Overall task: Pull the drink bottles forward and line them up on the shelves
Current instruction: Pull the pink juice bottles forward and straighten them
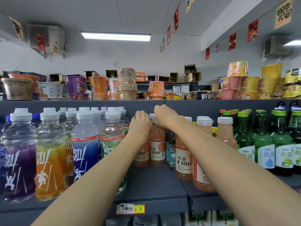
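Note:
Both arms reach into the dark grey shelf point(153, 185). My left hand point(140, 123) curls over the top of a pink C100 bottle point(142, 158) set back on the shelf. My right hand point(164, 117) grips the cap end of the pink C100 bottle point(157, 149) beside it. Two more pink C100 bottles point(183, 162) stand further forward under my right forearm, and another point(225, 132) stands behind them. A small blue-labelled bottle point(171, 154) is wedged between the pink ones.
Tall sport drinks point(48, 154) with white caps fill the shelf's left side. Green glass bottles point(263, 144) crowd the right. Instant noodle cups point(127, 84) sit on the top shelf. A yellow price tag point(131, 209) hangs on the front edge, with more bottles below.

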Demonstrator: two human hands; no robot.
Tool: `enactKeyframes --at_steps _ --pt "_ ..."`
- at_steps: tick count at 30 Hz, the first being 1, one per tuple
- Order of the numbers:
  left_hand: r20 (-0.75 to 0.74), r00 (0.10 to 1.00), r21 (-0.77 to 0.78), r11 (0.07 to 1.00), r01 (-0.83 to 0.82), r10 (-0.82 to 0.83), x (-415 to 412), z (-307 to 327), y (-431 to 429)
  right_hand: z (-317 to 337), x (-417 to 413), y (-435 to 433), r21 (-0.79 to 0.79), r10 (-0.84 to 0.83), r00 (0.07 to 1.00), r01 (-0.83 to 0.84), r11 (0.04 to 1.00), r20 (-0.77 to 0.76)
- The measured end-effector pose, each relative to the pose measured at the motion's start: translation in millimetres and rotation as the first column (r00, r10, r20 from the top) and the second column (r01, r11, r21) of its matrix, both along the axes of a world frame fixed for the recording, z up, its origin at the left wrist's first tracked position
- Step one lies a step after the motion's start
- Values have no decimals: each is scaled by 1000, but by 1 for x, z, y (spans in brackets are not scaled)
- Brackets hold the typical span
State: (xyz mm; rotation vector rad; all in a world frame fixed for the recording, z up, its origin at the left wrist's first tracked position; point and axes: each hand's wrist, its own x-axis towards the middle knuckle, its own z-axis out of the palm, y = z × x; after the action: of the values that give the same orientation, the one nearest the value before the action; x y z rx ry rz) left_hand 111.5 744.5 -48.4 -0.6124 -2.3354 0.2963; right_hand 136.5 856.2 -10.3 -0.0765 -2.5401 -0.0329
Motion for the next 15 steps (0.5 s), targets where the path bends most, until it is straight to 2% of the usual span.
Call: enactKeyframes --at_steps 7,11,15 --pt "-25 1000 -8 1000 8 -8 -4 -2 -1 1 0 -3 -53 1 1000 0 999 20" --pt "-35 999 -13 1000 1 -2 -5 -5 -1 -3 11 -6 4 -23 987 22 1000 160" --pt "-52 999 -10 1000 -5 5 -8 -9 2 -20 9 -4 81 -14 995 6 997 98"
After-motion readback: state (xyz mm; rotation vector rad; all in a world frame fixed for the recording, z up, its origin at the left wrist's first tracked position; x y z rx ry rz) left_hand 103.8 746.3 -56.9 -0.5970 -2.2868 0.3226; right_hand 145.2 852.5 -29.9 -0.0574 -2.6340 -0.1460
